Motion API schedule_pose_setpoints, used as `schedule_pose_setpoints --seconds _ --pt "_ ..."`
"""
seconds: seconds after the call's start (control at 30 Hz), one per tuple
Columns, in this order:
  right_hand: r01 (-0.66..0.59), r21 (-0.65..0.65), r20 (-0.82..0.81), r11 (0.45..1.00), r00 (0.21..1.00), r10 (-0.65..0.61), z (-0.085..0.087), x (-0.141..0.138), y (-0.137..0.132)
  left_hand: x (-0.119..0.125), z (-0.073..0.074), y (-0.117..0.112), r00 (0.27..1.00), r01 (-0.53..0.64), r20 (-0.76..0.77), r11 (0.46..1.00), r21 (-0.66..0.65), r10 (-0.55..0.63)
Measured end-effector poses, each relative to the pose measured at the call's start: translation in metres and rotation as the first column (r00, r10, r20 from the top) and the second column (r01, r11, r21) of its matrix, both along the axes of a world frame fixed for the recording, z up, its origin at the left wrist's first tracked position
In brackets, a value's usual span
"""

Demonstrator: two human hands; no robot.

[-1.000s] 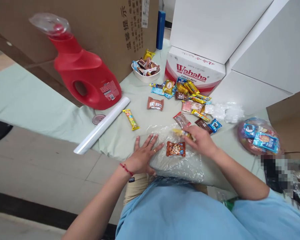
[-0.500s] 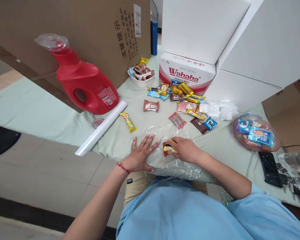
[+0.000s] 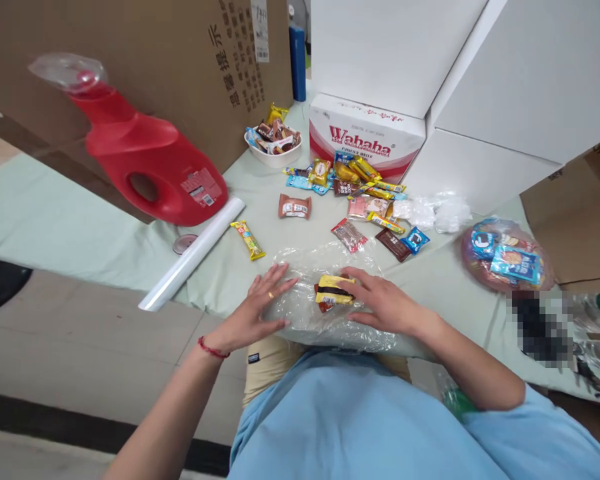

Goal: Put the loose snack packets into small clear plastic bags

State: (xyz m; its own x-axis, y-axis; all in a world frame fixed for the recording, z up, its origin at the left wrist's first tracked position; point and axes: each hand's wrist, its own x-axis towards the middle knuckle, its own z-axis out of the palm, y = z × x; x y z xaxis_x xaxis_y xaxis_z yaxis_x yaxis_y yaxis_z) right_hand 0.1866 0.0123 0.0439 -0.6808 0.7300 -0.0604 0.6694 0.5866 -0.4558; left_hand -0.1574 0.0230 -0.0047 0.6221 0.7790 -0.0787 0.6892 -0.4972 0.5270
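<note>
A sheet of clear plastic film (image 3: 300, 257) is spread on the cloth at the table's front edge. On it lies a yellow and dark-brown snack packet (image 3: 335, 291), on top of a reddish-brown packet (image 3: 325, 307) that is mostly hidden. My right hand (image 3: 387, 303) is at the packets' right end, fingers apart and fingertips over the yellow one; whether they touch it I cannot tell. At the film's left side is my left hand (image 3: 260, 303), its fingers stretched out and nothing in it. Beyond the film lie a red-edged clear packet (image 3: 349, 235) and a brown wafer packet (image 3: 295, 207).
A yellow snack bar (image 3: 248, 240) lies by a white roll (image 3: 193, 253) and a red jug (image 3: 155, 167). Behind are a white bowl of snacks (image 3: 275, 159), heaped packets, and a Wahaba-style carton (image 3: 367, 137). A full snack bag (image 3: 505, 257) is at the right.
My right hand has loosened from the yellow packet, which now lies flat on the reddish-brown one. My left hand has shifted left, toward the film's edge. The view has turned slightly.
</note>
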Motion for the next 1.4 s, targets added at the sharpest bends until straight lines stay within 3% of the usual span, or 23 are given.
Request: schedule_pose_setpoints --seconds 0.1,0.17,0.3,0.4,0.47,0.57,0.7,0.83,0.9,1.0,1.1,1.13,1.17,1.2,1.23,1.3,1.4 --pt "0.009 0.001 -0.116 1.000 0.993 -0.009 -0.004 0.031 -0.036 -0.005 -0.002 -0.018 0.998 -0.025 0.063 0.986 0.163 0.015" --pt "-0.012 0.000 -0.107 1.000 0.994 0.012 -0.015 0.047 -0.061 -0.004 -0.009 -0.032 0.999 0.034 0.028 0.970 0.240 -0.041" --pt "0.023 0.040 -0.018 0.999 1.000 -0.023 -0.046 0.060 -0.093 -0.001 -0.036 -0.056 0.979 0.198 -0.098 0.947 0.253 -0.179" --pt "0.052 0.069 -0.041 0.996 0.998 -0.049 -0.057 0.059 -0.092 -0.001 -0.052 -0.060 0.978 0.205 -0.082 0.950 0.236 -0.191" --pt "0.017 0.035 -0.105 0.999 0.994 -0.013 -0.052 0.057 -0.081 0.001 -0.053 -0.056 0.989 0.146 -0.003 0.961 0.233 -0.150" --pt "-0.017 -0.065 -0.232 0.998 0.973 0.002 -0.033 0.054 -0.058 0.007 -0.041 -0.043 0.979 -0.052 0.201 0.978 0.201 0.011" --pt "0.102 -0.255 -0.325 0.962 0.928 -0.185 -0.009 0.046 -0.016 0.018 -0.027 -0.020 0.851 -0.337 0.449 0.939 0.070 0.272" --pt "0.259 -0.466 -0.265 0.846 0.871 -0.413 -0.018 0.033 0.028 0.029 -0.034 0.003 0.742 -0.592 0.406 0.806 0.022 0.533" --pt "0.358 -0.467 -0.137 0.808 0.874 -0.466 -0.029 0.029 0.043 0.029 -0.039 0.007 0.666 -0.708 0.357 0.706 0.023 0.655" --pt "0.423 -0.314 0.097 0.850 0.905 -0.415 -0.031 0.029 0.055 0.023 -0.035 -0.002 0.549 -0.827 0.393 0.547 0.129 0.737" --pt "0.391 -0.089 0.238 0.916 0.901 -0.362 -0.011 0.030 0.066 0.020 -0.019 -0.028 0.462 -0.885 0.521 0.337 0.320 0.718" --pt "0.378 -0.008 0.248 0.926 0.898 -0.364 -0.002 0.027 0.071 0.023 -0.012 -0.039 0.464 -0.879 0.564 0.276 0.388 0.683" --pt "0.358 0.063 0.244 0.932 0.900 -0.362 0.005 0.023 0.077 0.028 -0.006 -0.048 0.508 -0.850 0.595 0.253 0.462 0.623" --pt "0.327 0.115 0.239 0.938 0.907 -0.346 0.011 0.016 0.084 0.036 0.000 -0.056 0.597 -0.792 0.598 0.276 0.545 0.534" --pt "0.285 0.144 0.238 0.948 0.919 -0.313 0.013 0.007 0.092 0.047 0.005 -0.062 0.707 -0.704 0.566 0.338 0.625 0.425" --pt "0.187 0.147 0.262 0.971 0.940 -0.220 0.010 -0.014 0.105 0.072 0.011 -0.066 0.880 -0.473 0.412 0.526 0.707 0.237" --pt "0.120 0.137 0.341 0.983 0.926 -0.160 -0.008 -0.043 0.118 0.103 0.011 -0.056 0.966 -0.255 0.194 0.731 0.633 0.169"
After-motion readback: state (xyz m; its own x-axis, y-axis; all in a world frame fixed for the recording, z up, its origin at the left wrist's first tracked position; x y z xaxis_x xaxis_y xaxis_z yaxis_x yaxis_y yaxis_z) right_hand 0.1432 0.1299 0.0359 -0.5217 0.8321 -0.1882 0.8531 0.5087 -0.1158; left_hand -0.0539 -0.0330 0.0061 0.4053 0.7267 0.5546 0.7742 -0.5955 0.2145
